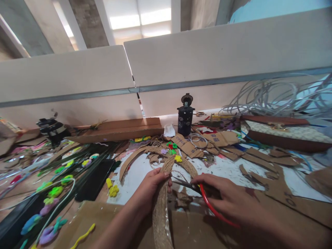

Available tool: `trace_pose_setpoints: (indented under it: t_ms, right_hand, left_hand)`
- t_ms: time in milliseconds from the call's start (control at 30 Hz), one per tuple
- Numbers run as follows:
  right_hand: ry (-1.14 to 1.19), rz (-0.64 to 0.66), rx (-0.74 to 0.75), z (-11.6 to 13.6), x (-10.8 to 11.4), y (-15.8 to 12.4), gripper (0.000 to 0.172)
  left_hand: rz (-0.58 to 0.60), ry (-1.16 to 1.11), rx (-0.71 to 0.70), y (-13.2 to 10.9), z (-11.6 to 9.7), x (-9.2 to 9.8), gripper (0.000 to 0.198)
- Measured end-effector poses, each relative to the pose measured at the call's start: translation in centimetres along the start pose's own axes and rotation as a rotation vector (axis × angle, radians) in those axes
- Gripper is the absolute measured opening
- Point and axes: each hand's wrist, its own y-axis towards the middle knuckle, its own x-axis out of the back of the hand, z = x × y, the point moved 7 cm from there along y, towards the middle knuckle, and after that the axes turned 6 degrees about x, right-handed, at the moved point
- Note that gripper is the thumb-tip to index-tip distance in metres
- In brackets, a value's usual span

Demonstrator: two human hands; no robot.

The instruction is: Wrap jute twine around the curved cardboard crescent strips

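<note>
My left hand (153,185) is closed around a band wrapped in tan twine (161,214), which runs down toward the bottom edge. The band curves over at the top, with a yellow flower (178,158) and several green, red and purple pieces on the twine. In my right hand (223,197) is a pair of scissors (207,199) with red handles. Their blades point left at the band, near a thin loop of twine (178,173) beside my left fingers. Whether the blades touch the twine, I cannot tell.
A black bottle (185,119) with its lid up stands at the back. Cardboard scraps (193,147) and a patterned purse (287,133) lie to the right, below coiled cables (272,97). Colourful fuzzy flowers (49,235) and a dark phone-like slab (94,180) are at left. A white partition (228,52) closes the back.
</note>
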Motion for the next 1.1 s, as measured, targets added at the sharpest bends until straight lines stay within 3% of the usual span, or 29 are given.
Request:
trace_pose_setpoints:
  t_ms: [867, 1100]
  right_hand:
    - [-0.385, -0.185, 0.213, -0.35, -0.07, -0.25, 0.038]
    - [-0.428, -0.231, 0.271, 0.02, 0.11, -0.38, 0.043]
  left_hand:
    - [0.033, -0.071, 0.028, -0.25, 0.23, -0.49, 0.012]
    - [0.049, -0.002, 0.048, -0.65, 0.03, -0.85, 0.013]
